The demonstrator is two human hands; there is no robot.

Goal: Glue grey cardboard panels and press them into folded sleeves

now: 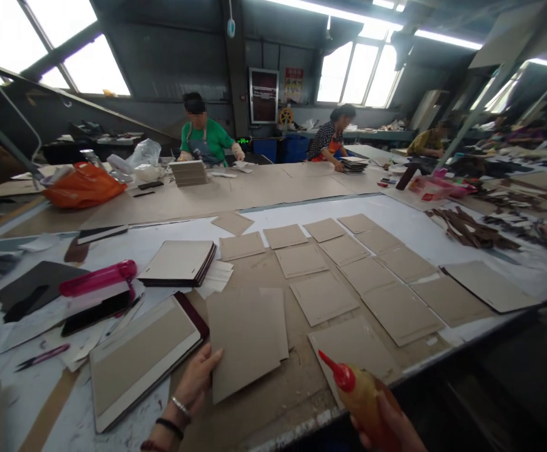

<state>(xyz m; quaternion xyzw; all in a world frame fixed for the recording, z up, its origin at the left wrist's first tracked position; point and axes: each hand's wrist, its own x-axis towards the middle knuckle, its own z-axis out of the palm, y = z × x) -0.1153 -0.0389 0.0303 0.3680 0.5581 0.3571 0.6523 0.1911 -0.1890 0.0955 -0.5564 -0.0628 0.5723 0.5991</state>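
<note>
My left hand (198, 375), with a silver bracelet and a dark band at the wrist, grips the left edge of a grey-beige cardboard sheet (245, 345). The thumb lies on top and the other fingers are partly hidden. A second sheet pokes out beneath it on the right. My right hand (389, 422) is wrapped round a yellowish glue bottle (365, 395) whose red nozzle (333, 365) points up and left. That nozzle hangs over a cardboard piece (355, 348) at the table's front edge. Rows of similar cardboard pieces (341, 248) lie beyond, some with thin lines along their edges.
A stack of maroon-edged boards (179, 260) and a larger maroon-and-cardboard piece (141, 364) lie left of the sheet. Farther left are a pink case (98, 279), a black phone (97, 312) and a pen (42, 358). Several co-workers work across the table, one in a green shirt (216, 141).
</note>
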